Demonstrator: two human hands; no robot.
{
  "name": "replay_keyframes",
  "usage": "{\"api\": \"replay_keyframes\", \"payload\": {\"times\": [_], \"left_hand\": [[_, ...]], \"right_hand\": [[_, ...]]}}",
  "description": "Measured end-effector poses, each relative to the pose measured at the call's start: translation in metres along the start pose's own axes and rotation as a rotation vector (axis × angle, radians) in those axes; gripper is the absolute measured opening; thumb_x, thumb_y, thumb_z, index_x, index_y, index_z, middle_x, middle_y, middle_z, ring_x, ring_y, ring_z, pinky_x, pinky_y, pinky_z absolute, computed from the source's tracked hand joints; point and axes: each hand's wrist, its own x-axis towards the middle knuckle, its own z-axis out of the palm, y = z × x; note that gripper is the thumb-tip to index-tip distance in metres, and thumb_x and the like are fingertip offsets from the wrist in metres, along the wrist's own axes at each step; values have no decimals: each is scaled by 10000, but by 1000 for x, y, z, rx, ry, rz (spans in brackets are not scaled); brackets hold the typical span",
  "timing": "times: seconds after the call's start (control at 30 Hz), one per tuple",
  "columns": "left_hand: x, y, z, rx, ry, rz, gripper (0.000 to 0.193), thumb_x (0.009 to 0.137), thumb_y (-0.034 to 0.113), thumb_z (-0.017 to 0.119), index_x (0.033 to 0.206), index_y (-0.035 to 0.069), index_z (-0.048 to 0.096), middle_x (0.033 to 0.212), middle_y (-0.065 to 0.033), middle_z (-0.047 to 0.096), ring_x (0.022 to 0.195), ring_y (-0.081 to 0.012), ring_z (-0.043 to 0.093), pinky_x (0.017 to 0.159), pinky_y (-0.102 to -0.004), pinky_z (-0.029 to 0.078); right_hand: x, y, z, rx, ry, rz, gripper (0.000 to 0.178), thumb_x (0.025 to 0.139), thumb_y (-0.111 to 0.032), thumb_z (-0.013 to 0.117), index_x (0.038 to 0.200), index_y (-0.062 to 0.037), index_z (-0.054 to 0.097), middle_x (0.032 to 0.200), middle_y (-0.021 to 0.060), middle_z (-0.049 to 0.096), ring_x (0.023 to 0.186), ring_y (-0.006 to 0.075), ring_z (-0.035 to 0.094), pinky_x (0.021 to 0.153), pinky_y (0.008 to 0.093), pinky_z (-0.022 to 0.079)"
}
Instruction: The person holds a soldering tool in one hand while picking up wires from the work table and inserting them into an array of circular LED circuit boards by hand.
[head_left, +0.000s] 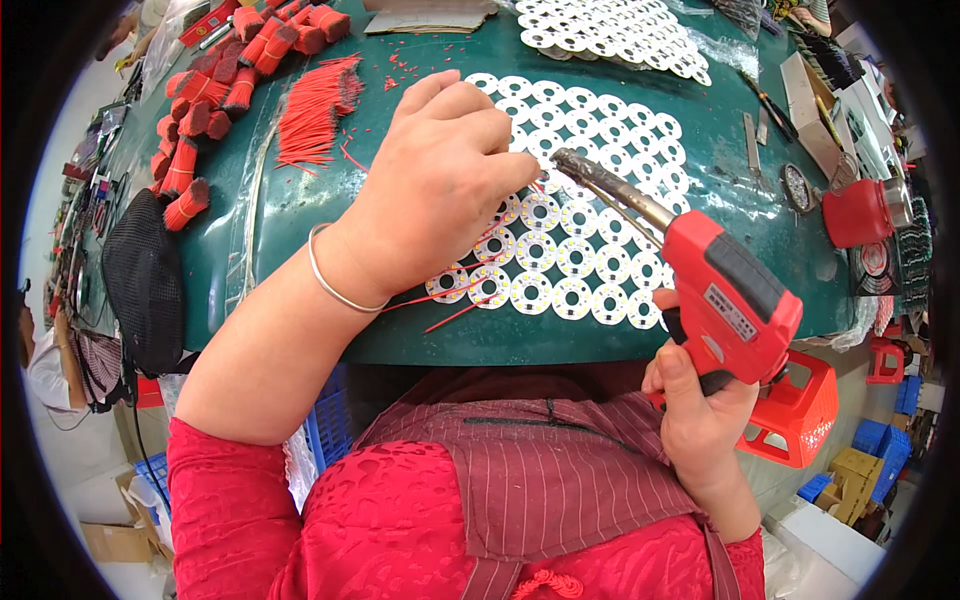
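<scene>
A workroom with blue crates (885,460) and a red plastic stool (822,395) on its floor surrounds a glossy green table (780,240), where bundles of red wires (200,88) and a loose heap of cut wires (318,115) lie at left. The right hand (705,415) wraps a red-and-black soldering gun (730,295), its grip closed around the handle and its dark tip just beside the left hand's fingertips. The left hand (445,165) curls above a panel of white ring-shaped LED boards (575,243) at the table's middle; whether its grip pinches a wire cannot be told. Red leads (452,318) trail across the boards' near-left corner.
</scene>
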Motion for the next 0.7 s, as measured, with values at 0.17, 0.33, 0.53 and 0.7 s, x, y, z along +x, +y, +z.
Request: {"api": "replay_keyframes", "payload": {"times": [0.17, 0.33, 0.53, 0.7], "left_hand": [[-1, -3, 6, -45, 8, -1, 163, 719, 32, 767, 847, 132, 747, 768, -26, 564, 868, -260, 611, 1022, -487, 485], [-2, -4, 7, -44, -12, -18, 161, 719, 41, 772, 846, 137, 751, 769, -24, 572, 865, -253, 613, 1020, -487, 486], [0, -2, 6, -24, -18, -14, 147, 725, 48, 773, 842, 134, 752, 763, -26, 574, 855, -251, 617, 1021, -480, 489], [0, -2, 6, -17, -5, -8, 134, 727, 55, 773, 834, 132, 751, 763, -28, 574, 854, -253, 617, 1015, -472, 491]], "right_hand": [[-2, 0, -1, -32, -13, 41, 375, 1014, -43, 637, 1363, 31, 519, 1316, 234, 639, 686, 108, 612, 582, 277, 549], [-1, -1, 4, 0, 13, 15, 285, 1012, -40, 640, 1278, 30, 567, 1307, 225, 639, 681, 109, 606, 576, 275, 541], [-3, 4, 3, 19, 16, 1, 229, 1009, -34, 645, 1222, 30, 590, 1247, 196, 643, 681, 108, 599, 569, 275, 536], [-2, 7, 2, -2, -17, -35, 248, 1009, -33, 647, 1240, 31, 580, 1237, 194, 644, 683, 107, 596, 566, 273, 536]]}}
